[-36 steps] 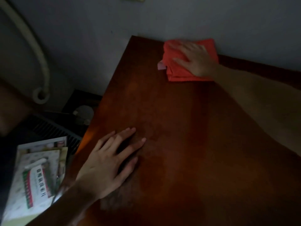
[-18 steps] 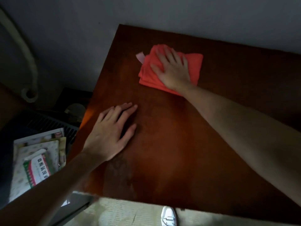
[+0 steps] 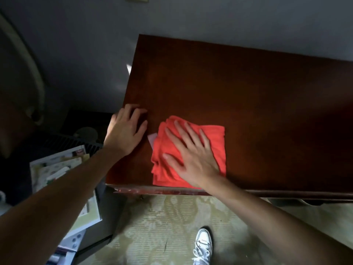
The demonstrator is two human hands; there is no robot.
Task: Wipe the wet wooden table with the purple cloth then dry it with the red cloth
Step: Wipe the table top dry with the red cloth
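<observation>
A folded red cloth (image 3: 214,136) lies on the dark wooden table (image 3: 248,88), close to its near edge and left corner. My right hand (image 3: 191,153) presses flat on the cloth with fingers spread. A small pale tag (image 3: 152,139) sticks out from the cloth's left side. My left hand (image 3: 126,131) rests flat on the table's left edge, just left of the cloth, holding nothing. No purple cloth is in view.
A grey wall (image 3: 210,20) runs behind the table. Papers and booklets (image 3: 57,169) lie stacked low at the left, by a dark grille (image 3: 63,139). Patterned carpet (image 3: 162,226) and my white shoe (image 3: 203,243) are below the table's near edge.
My right hand has dragged the red cloth from the far corner across the table to the near edge. My left hand has shifted to the table's left edge.
</observation>
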